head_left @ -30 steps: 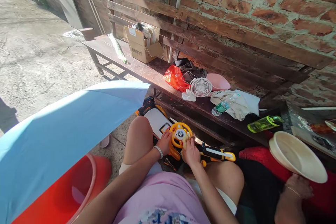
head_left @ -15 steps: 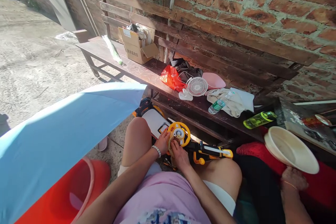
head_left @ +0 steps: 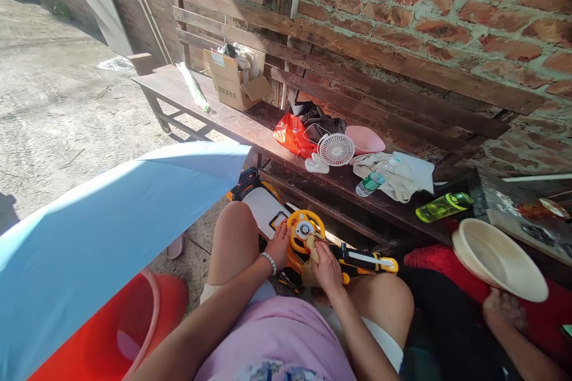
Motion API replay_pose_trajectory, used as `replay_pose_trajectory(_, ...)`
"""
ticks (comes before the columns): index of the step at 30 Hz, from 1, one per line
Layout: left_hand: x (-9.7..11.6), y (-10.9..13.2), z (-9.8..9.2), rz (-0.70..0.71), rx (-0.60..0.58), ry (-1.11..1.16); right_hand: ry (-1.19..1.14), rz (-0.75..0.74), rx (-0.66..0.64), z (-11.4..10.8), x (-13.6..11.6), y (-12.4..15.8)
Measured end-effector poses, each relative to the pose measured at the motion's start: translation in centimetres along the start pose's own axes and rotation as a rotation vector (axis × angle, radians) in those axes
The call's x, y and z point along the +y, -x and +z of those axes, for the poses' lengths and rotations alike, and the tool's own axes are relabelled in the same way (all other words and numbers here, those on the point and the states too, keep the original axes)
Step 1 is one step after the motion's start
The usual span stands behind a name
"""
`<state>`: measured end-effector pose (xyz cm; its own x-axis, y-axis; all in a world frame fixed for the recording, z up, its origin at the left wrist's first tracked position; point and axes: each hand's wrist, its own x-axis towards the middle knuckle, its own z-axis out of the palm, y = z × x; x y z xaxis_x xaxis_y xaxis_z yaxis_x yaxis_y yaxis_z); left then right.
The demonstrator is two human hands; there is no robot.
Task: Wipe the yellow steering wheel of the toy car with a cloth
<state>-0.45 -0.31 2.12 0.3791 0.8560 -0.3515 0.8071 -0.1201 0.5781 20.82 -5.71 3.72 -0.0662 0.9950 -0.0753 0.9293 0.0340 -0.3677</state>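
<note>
Between my knees is a yellow, black and white ride-on toy with a yellow steering wheel [head_left: 320, 218]. My left hand [head_left: 277, 246], a beaded bracelet at its wrist, rests at the wheel's left edge with its fingers stretched out along the toy body. My right hand [head_left: 328, 268] is closed on a tan cloth [head_left: 313, 248], bunched at the lower right part of the wheel and partly hanging below the hand. A white panel [head_left: 259, 205] of the toy shows behind my left knee. Its black and white bar [head_left: 364, 257] points off to the right.
A wooden bench [head_left: 250, 125] bears a cardboard box [head_left: 230, 86], red bag [head_left: 292, 134], white fan [head_left: 336, 149], water bottle [head_left: 370, 183] and green bottle [head_left: 442, 207]. A blue sheet [head_left: 120, 208] and red bucket [head_left: 172, 303] are at left. Another person's hand [head_left: 504, 308] touches a cream basin [head_left: 496, 259].
My right hand has moved slightly right and back from the wheel's hub with the cloth, uncovering more of the wheel. My left hand has shifted slightly down, off the rim.
</note>
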Motion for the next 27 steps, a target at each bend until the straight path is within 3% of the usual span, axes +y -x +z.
replay_pose_trajectory(4,0.0,-0.1,-0.1,0.012,-0.026,-0.068,0.036,0.075,0.013,-2.3,-0.9,-3.0)
replay_pose_trajectory(8,0.2,0.1,-0.3,0.016,-0.027,-0.118,0.172,0.131,-0.174,-3.1,-3.2,-4.5)
replay_pose_trajectory(14,1.2,0.4,-1.1,-0.018,-0.051,-0.151,0.306,0.045,-0.307,-2.0,-6.0,-1.9)
replay_pose_trajectory(18,1.3,0.2,-1.4,-0.018,-0.080,-0.147,0.188,-0.104,-0.365,-2.1,-5.9,-1.0)
replay_pose_trajectory(20,1.1,0.2,-1.3,-0.011,-0.091,-0.133,0.099,-0.145,-0.343,-2.5,-5.5,-1.8)
replay_pose_trajectory(24,1.1,0.4,-1.2,0.000,-0.054,-0.128,0.034,-0.196,-0.157,-4.0,-4.7,-5.1)
replay_pose_trajectory(27,1.2,0.5,-1.3,0.004,-0.050,-0.128,0.092,-0.252,-0.241,-4.6,-4.3,-7.5)
